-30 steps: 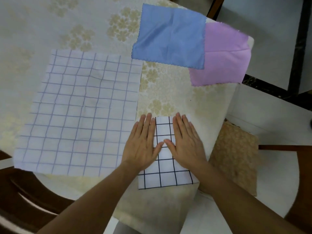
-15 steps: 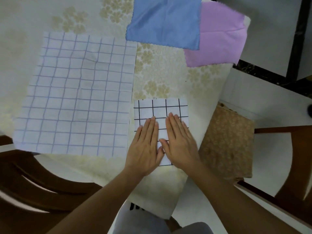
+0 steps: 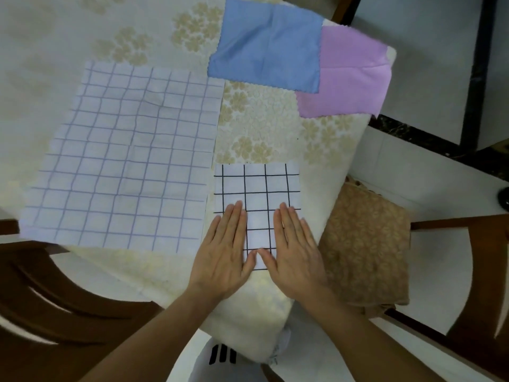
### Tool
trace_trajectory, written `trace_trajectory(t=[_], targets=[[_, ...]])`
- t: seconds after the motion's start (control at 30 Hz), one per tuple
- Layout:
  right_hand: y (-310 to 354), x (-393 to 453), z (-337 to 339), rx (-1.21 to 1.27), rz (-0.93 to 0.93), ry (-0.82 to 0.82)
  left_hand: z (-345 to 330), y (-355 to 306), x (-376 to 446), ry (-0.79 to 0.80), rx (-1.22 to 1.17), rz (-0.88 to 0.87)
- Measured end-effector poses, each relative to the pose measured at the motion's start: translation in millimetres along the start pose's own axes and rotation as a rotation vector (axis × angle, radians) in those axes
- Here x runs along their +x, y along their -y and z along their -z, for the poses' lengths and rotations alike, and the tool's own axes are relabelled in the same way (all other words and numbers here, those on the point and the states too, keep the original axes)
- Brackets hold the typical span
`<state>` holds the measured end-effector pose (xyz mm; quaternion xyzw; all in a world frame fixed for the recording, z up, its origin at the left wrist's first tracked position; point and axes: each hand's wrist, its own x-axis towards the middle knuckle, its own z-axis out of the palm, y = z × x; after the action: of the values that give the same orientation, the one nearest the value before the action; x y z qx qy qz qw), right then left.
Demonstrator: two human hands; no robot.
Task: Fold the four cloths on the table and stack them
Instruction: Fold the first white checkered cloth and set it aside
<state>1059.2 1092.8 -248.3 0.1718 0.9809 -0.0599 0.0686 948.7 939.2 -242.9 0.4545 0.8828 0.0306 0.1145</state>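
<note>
Here, a folded white cloth with a black grid (image 3: 257,188) is pressed flat at the table's near edge by the left hand (image 3: 223,255) and right hand (image 3: 296,253), fingers straight, nothing gripped. Beside it a larger lilac-checked cloth (image 3: 124,158) is spread, faintly creased. Farther off, a smooth blue cloth (image 3: 265,45) overlaps a pink cloth (image 3: 352,75) on the floral tablecloth (image 3: 264,125).

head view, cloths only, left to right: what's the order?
Large purple-grid cloth → small black-grid cloth, folded, under both hands → blue cloth → pink cloth, its left part tucked under the blue one.
</note>
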Motion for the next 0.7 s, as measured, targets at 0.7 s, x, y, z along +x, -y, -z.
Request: trace_trajectory(t=[0.7], targets=[[-59.6, 114.0, 95.2, 0.035, 0.156, -0.258, 108.8, 65.3, 94.1, -0.203, 0.073, 0.013]])
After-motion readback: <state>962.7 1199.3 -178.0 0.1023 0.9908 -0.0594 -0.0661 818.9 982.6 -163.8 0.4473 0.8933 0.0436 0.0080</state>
